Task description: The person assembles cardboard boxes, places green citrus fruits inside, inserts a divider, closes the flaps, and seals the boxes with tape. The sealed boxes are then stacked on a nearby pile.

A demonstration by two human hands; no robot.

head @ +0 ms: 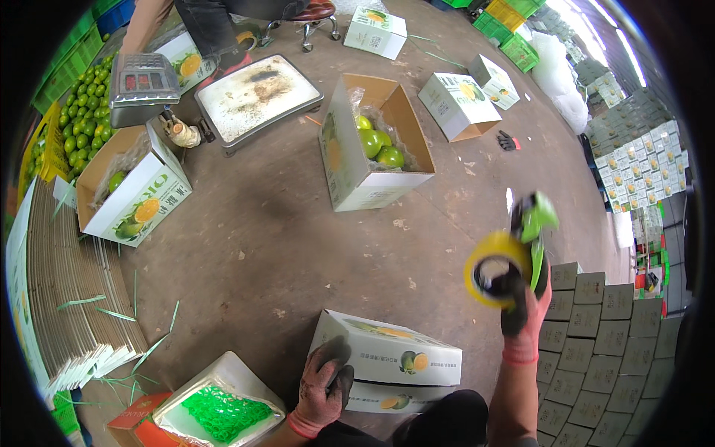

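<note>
My right hand (522,313), in a pink and black work glove, grips a green tape dispenser (537,223). A roll of yellow packing tape (473,268) is mounted on it. Motion blurs the dispenser, which is raised above the floor to the right of the carton. In front of my knees lies a white printed cardboard carton (391,357) with citrus pictures. A dark gap runs between its two long top flaps. My left hand (324,385), gloved the same way, holds the carton's left end with its fingers bent over the edge.
An open carton of green citrus (371,187) stands ahead, near a platform scale (260,100). Flattened cartons (78,279) are stacked at left beside another open carton (142,204). A box of green rings (223,410) sits nearby; stacked cartons (586,357) fill the right. Another person's leg (206,28) shows.
</note>
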